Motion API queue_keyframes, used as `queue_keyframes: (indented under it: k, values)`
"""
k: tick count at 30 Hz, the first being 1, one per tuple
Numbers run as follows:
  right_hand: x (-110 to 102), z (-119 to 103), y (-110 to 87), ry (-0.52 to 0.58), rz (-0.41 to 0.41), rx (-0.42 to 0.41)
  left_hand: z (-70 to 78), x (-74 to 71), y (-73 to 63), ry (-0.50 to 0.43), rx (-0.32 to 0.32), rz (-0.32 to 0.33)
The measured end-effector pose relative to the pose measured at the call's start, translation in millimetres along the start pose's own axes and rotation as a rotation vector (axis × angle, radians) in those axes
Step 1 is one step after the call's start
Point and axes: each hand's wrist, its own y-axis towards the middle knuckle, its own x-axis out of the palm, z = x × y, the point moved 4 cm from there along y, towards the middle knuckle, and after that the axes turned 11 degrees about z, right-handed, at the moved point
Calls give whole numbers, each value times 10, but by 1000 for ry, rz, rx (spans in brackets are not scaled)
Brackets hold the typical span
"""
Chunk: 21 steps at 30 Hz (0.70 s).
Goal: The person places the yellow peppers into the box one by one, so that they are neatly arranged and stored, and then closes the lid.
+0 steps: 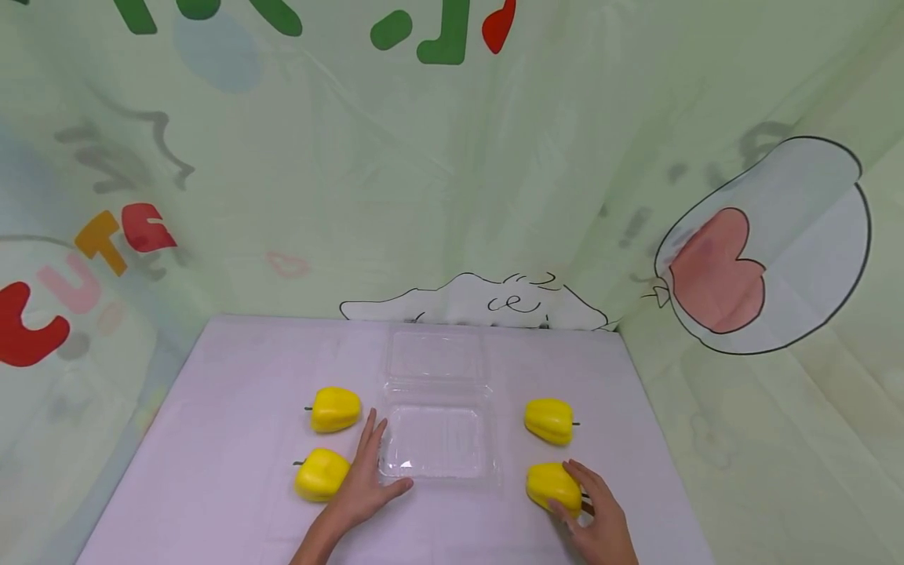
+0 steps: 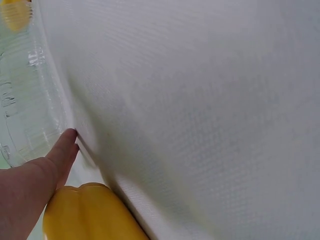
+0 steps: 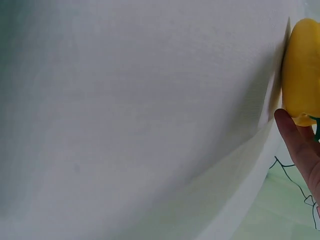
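From my remote station I had the right hand (image 1: 596, 514) curled over the near-right pepper (image 1: 549, 482), thumb opposing fingers, probably for a secure pinch. The left hand (image 1: 363, 482), spread and gripping nothing, lay against the clear tray (image 1: 438, 443), seemingly steadying it. The near-left pepper (image 1: 321, 475), far-right pepper (image 1: 549, 421) and far-left pepper (image 1: 335, 410) flanked it. Its lid (image 1: 435, 355) lay back toward the tabletop's (image 1: 233, 439) far edge, leaving access.

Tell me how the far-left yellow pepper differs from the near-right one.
The far-left pepper has its stem pointing left; the near-right pepper has its own pointing right. The far-left pepper is untouched, while the right hand grips the near-right pepper. Both are yellow.
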Motion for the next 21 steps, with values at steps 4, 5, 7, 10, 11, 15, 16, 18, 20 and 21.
queue_keyframes:
  k: [4,5,7,10,11,15,16,18,20,21]
  values:
    - [-13,-6,6,1,8,-10,-2,6,2,0,6,1]
    - [-20,-16,6,0,11,-13,0,6,1,-2,6,1]
    - [-37,-40,11,1,19,-19,1,7,2,-5,8,2]
    - [-77,-97,30,4,31,-31,6,7,7,-6,9,2]
    - [-91,-119,41,6,36,-40,9,7,9,-5,8,0]
    - [-145,-226,88,16,81,-116,19,4,13,10,1,-2]
    - [-159,-258,97,19,95,-138,21,4,12,15,1,-1]
    - [-185,-334,108,19,121,-185,25,4,7,21,-2,3]
    - [-207,-422,113,22,138,-223,23,7,2,27,-5,6]
    - [-216,-470,116,26,142,-240,23,8,-1,29,-7,7]
